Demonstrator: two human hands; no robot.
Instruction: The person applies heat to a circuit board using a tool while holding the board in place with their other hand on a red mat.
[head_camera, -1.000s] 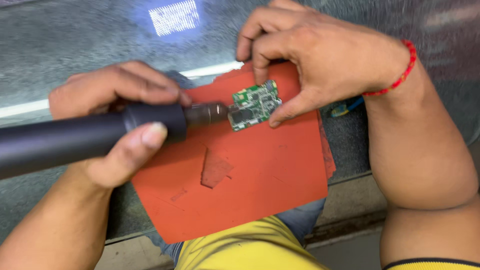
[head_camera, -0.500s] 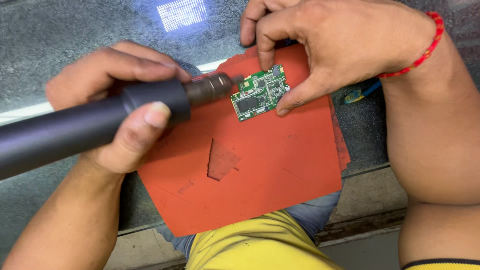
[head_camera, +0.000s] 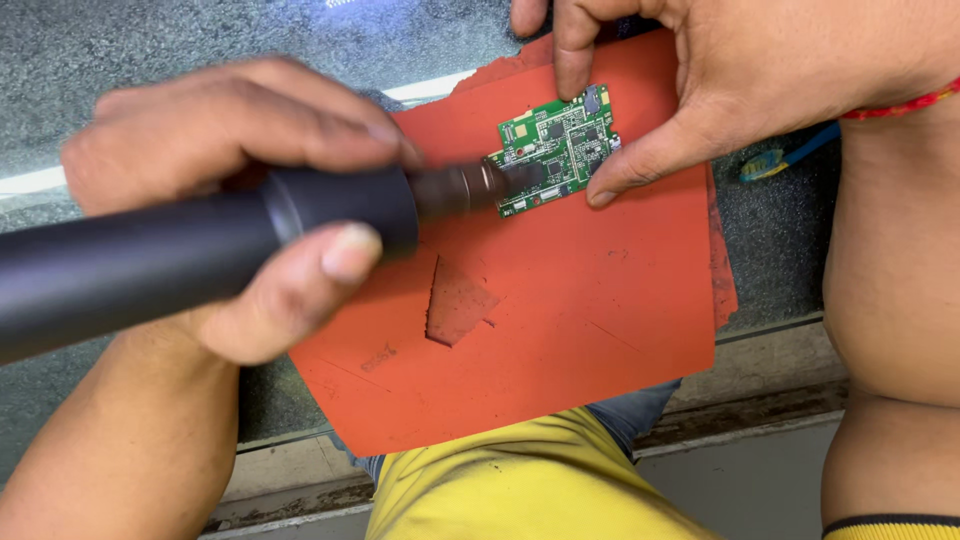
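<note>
Left hand (head_camera: 250, 200): closed around the black barrel of a hot-air tool (head_camera: 180, 250), fingers over the top, thumb pressed along the near side; sits left of centre in the frame. Metal nozzle (head_camera: 460, 188) points right, its tip at the left edge of the board; whether it touches cannot be told, as that part is blurred.

Right hand (head_camera: 740, 80): upper right of the frame, partly closed, pinching a small green circuit board (head_camera: 555, 148) between forefinger on the far edge and thumb on the near right corner. A red thread band (head_camera: 900, 103) circles the wrist.

Circuit board: lies tilted on the upper part of an orange-red heat mat (head_camera: 560, 340), component side up. The mat has a torn patch near its centre and rests on a dark speckled table (head_camera: 200, 40).

Handling note, as judgement: heating probably goes best with the nozzle held just clear of the components, kept level, and the fingertips staying on the board edges away from the hot air stream.

Also present: a blue and green object (head_camera: 785, 160), partly hidden beside the mat at right.
</note>
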